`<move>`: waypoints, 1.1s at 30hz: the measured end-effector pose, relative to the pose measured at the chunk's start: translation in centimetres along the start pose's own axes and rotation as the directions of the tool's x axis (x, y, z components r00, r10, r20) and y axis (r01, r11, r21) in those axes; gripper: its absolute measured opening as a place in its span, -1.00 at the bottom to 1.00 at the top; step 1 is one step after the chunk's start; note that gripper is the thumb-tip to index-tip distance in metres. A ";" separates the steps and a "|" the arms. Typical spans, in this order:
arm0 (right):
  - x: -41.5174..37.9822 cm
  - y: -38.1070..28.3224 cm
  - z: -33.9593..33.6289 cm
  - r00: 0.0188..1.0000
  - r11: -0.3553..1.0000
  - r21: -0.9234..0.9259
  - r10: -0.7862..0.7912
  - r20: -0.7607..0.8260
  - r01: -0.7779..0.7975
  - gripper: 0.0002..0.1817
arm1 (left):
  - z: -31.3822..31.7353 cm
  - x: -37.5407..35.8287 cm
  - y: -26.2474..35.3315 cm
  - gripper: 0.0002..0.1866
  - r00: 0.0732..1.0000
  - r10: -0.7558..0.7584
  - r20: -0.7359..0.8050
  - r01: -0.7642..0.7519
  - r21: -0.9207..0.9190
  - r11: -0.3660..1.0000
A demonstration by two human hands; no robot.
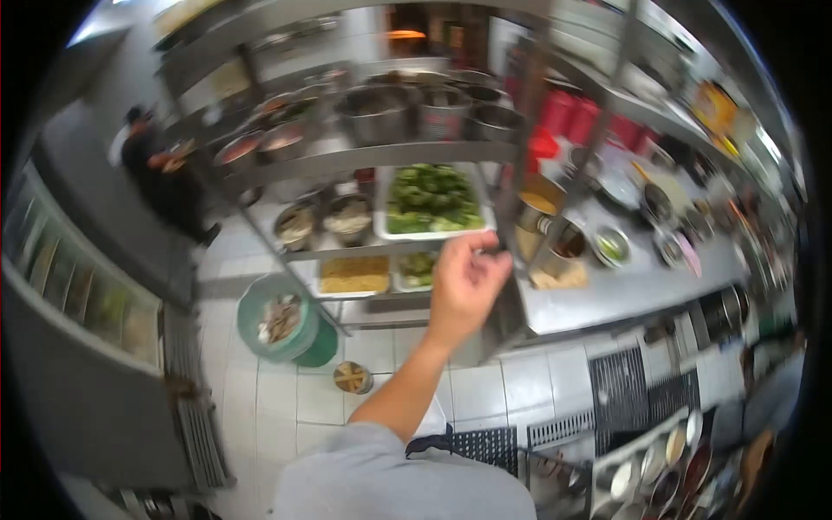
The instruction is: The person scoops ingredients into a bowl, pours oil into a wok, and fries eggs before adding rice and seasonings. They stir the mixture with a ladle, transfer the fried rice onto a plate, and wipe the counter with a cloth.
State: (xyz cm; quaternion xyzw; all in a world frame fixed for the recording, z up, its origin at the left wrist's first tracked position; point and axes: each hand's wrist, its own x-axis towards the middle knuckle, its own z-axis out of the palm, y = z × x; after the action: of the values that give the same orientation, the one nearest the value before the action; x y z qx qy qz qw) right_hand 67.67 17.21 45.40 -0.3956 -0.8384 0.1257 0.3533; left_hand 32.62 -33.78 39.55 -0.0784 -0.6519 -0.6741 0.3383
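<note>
My left hand reaches forward in the middle of the view, its fingers curled in toward the thumb. A small dark patch shows between fingertips and thumb; I cannot tell if it is a held thing. Just beyond the hand, a white tray of chopped green vegetables sits on the middle shelf of a metal rack. The hand overlaps the tray's front right corner in this view. Lower down are a tray of yellow food and a smaller tray of greens. My right hand is out of view.
A green bin and a small tin stand on the tiled floor. Pots fill the upper shelf. At right, a steel counter holds bowls and containers. A person stands far left; another person's sleeve shows at right.
</note>
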 end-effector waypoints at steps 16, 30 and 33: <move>7.6 49.0 -39.4 0.739 0.567 -0.525 0.248 -0.626 -0.635 -0.77 | 20.6 -38.5 -5.1 -0.66 -0.101 -0.336 0.936 -0.281 0.297 0.912; 8.8 104.3 -29.8 0.711 0.425 -0.676 0.670 -0.211 -0.602 -0.65 | 2.8 -42.5 2.6 -0.47 0.063 -0.984 0.165 -0.489 0.865 0.114; 7.5 104.8 -29.1 0.692 0.413 -0.674 0.692 -0.207 -0.613 -0.65 | 1.2 -43.8 4.2 -0.50 0.121 -0.991 -0.052 -0.277 0.957 -0.084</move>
State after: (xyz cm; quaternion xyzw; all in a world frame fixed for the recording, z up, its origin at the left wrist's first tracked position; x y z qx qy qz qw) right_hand 144.75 89.51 18.69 -0.7848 -0.6151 -0.0531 0.0547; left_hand 67.75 -16.85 19.24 0.0906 -0.9021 0.0068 -0.4218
